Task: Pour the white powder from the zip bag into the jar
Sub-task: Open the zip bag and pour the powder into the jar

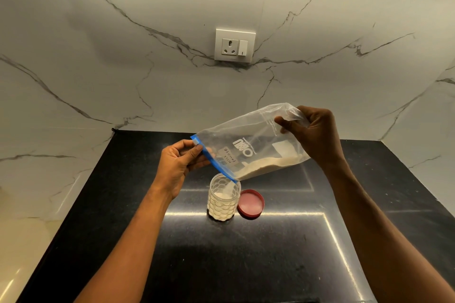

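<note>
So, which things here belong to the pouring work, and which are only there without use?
Part of the job:
- zip bag, tilted, held by left hand at the blue zip and right hand at the bottom
- white powder running out of its low corner
- jar, open, partly filled

Just there:
- red lid, beside the jar on the black counter
- wall socket

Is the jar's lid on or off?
Off. The red lid lies upturned on the counter beside the open jar.
</note>
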{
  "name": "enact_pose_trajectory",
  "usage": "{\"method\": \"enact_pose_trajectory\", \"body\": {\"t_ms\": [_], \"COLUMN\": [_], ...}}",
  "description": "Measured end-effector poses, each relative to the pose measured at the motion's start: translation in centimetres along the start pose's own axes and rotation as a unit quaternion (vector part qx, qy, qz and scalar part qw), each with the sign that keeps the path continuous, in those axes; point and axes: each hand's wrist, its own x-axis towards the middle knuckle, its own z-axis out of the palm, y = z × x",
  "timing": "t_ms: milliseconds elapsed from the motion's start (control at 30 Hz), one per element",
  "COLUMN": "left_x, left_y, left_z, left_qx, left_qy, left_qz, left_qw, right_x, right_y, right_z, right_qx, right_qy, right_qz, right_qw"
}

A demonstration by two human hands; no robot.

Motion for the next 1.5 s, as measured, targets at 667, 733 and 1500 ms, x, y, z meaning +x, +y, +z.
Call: {"method": "enact_pose_trajectory", "body": {"t_ms": [667, 733, 1500], "left_x": [-0.1, -0.1, -0.2], "left_y": [-0.2, -0.2, 0.3], "left_z": [-0.4, -0.5, -0.8], "left_qx": [0.000, 0.002, -0.004], "left_qy": [0.015, 0.017, 0.007], "left_qz": [-0.007, -0.006, -0.005], "left_qw": [1.000, 1.000, 1.000], "right_x": [0.9, 1.0, 1.3], "right_y": [-0.2, -0.3, -0.6], "right_z": [0.5, 0.4, 0.5], "right_qx": [-0.014, -0.018, -0.014], "right_qy": [-0.030, -0.033, -0.026], "right_qz": [-0.018, -0.020, -0.028], "right_qw": [0.999, 0.999, 0.999]}}
